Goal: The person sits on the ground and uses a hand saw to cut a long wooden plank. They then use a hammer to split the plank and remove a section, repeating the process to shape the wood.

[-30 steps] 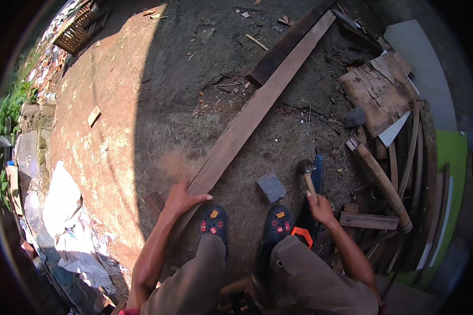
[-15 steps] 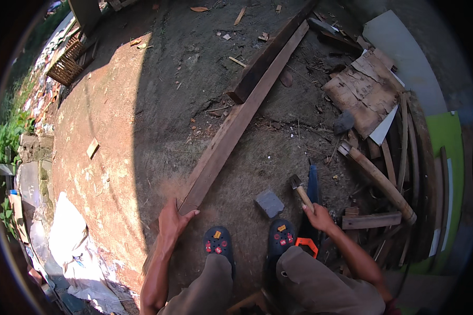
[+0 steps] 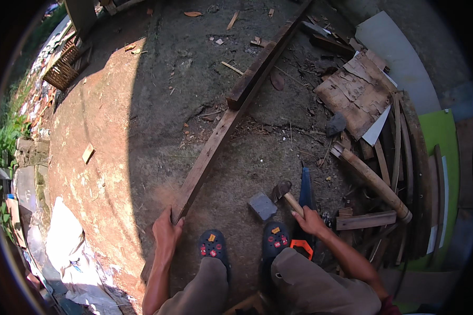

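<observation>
My left hand [image 3: 165,233] is closed around the near end of a long brown wooden beam [image 3: 207,149]. That beam runs away to the upper right, and a second, darker beam [image 3: 255,76] lies along its far part. In my right hand [image 3: 310,221] is a hammer [image 3: 294,203], gripped by its light wooden handle. Its dark head points away from me, just right of a grey stone-like block [image 3: 262,206] on the ground. A hand saw [image 3: 306,191] with a blue blade and orange handle lies beneath and beside my right hand.
A pile of wood strips [image 3: 397,152] and a peeling board [image 3: 355,92] lies at the right, with a round pole [image 3: 376,184] on its near side. Green sheeting [image 3: 446,136] is at far right. White sacking [image 3: 65,236] and a wicker basket [image 3: 63,71] are at left.
The beam has rolled in my left hand, so a different face shows upward. My right hand has turned the hammer, bringing its head left, closer to the grey block. The view has shifted slightly.
</observation>
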Motion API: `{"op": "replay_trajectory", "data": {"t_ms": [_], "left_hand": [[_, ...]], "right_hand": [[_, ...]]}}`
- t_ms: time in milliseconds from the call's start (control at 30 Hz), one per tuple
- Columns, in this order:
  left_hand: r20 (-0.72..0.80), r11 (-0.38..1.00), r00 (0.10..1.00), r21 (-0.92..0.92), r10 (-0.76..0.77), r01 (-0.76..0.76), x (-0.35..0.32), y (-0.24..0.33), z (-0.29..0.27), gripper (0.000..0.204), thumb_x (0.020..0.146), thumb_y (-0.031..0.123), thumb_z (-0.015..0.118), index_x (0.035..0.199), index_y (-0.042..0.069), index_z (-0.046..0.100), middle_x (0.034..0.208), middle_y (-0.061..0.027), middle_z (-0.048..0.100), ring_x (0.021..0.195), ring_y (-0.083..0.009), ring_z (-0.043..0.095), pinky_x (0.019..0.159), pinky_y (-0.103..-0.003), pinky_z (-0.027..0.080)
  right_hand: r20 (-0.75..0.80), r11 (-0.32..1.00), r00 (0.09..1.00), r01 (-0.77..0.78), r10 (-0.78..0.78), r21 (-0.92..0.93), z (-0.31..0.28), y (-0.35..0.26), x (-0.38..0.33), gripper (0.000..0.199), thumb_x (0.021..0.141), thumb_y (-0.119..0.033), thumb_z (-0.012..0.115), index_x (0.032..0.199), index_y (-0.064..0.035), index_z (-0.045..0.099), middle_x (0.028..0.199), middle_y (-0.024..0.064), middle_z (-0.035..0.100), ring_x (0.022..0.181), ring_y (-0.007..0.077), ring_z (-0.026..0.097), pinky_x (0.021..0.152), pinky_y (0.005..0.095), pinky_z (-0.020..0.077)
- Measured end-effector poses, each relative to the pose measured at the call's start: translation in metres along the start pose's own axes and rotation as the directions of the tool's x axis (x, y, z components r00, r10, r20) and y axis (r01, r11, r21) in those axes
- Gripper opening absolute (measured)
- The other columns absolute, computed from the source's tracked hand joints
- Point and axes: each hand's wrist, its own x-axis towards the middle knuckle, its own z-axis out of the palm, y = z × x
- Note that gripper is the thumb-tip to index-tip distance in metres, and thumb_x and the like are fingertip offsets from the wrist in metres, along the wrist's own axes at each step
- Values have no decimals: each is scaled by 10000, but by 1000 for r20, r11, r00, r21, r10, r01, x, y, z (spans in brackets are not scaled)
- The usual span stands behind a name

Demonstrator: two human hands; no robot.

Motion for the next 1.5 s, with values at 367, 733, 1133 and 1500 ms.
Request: {"op": "replay_trajectory", "data": {"t_ms": [367, 733, 1133, 1500], "left_hand": [[-10, 991, 991, 1, 134, -134, -18, -21, 66, 665, 768, 146, 789, 1353, -20, 520, 1063, -221, 692, 1053, -400, 637, 990, -467, 443], [113, 991, 985, -9, -129, 131, -2, -12, 51, 589, 815, 365, 807, 1256, 38, 594, 982, -249, 710, 955, -456, 678, 829, -515, 538], [61, 999, 998, 20, -29, 27, -16, -22, 64, 612, 847, 311, 750, 1373, 94, 527, 1067, -249, 704, 972, -432, 685, 819, -516, 544], [62, 997, 996, 32, -70, 68, -9, -20, 60, 569, 831, 366, 759, 1261, 46, 569, 1076, -233, 703, 944, -419, 693, 816, -500, 551]], "right_hand": [[1, 998, 1000, 31, -31, -56, 5, -1, -2, 567, 998, -534, 553, 1001, 33, 570, 867, 307, 693, 885, 511, 674, 793, 571, 519], [-97, 997, 993, 66, -61, 41, -1, 6, 0, 539, 986, -493, 598, 958, 45, 598, 796, 309, 668, 835, 510, 668, 731, 558, 512], [-237, 994, 965, 106, -109, -25, 23, -20, 32, 468, 1008, -300, 595, 1285, 56, 471, 1207, 343, 562, 1097, 512, 582, 909, 559, 477], [-321, 919, 877, 392, -358, 45, 23, -75, 8, 545, 989, -223, 642, 1397, 62, 420, 1371, 286, 462, 1287, 453, 485, 1096, 477, 387]]}}
